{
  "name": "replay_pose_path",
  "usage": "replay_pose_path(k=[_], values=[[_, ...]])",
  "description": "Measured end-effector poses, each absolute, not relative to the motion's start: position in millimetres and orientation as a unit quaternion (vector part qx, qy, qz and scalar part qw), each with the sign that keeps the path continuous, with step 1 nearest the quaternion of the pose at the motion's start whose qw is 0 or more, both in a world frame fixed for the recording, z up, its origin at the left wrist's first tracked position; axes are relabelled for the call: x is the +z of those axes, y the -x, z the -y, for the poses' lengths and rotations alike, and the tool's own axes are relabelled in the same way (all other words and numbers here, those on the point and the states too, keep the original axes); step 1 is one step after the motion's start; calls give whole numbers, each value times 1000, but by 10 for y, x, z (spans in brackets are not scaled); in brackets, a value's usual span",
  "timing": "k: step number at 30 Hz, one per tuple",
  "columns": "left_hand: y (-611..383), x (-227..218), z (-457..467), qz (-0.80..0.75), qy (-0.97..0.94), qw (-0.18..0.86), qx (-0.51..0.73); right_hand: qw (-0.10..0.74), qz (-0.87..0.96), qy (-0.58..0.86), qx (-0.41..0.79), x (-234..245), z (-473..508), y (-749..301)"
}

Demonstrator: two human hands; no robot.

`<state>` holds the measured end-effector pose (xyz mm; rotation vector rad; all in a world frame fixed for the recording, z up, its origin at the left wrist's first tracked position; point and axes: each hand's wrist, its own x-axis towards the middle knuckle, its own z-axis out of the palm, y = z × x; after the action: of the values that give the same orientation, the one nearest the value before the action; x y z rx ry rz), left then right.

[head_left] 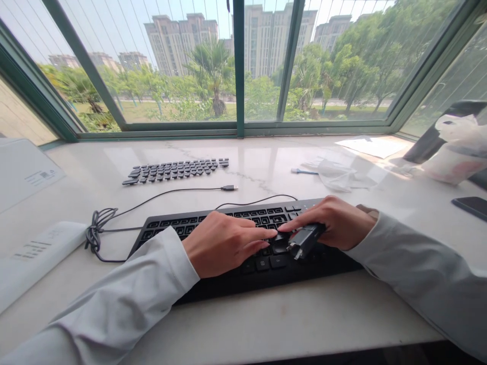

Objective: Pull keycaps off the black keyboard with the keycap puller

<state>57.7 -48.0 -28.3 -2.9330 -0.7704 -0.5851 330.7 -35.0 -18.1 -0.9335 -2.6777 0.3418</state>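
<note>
A black wired keyboard [190,225] lies on the white marble sill in front of me. My left hand [222,243] rests on its middle keys, the fingers pressing a key next to my right hand. My right hand [335,220] sits over the keyboard's right part and grips a small black tool [304,241], its metal tip pointing down at the keys. Both arms wear white sleeves.
A loose set of black keycaps [175,170] lies in rows further back. The keyboard's cable [99,228] coils at the left, its USB plug [229,188] lying free. White boxes [34,253] stand at left; a plastic bag [338,175], papers, a wrapped object and a phone [472,207] at right.
</note>
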Motion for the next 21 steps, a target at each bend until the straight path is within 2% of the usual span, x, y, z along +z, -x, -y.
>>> replay_pose_path(k=[5, 11, 21], values=[[-578, -273, 478, 239, 954, 27, -179, 155, 950, 236, 136, -211, 313, -3357], [-574, -273, 480, 238, 955, 33, -176, 148, 960, 198, 130, -214, 288, -3397], [-576, -253, 489, 256, 955, 27, -151, 169, 942, 248, 149, -264, 320, -3381]])
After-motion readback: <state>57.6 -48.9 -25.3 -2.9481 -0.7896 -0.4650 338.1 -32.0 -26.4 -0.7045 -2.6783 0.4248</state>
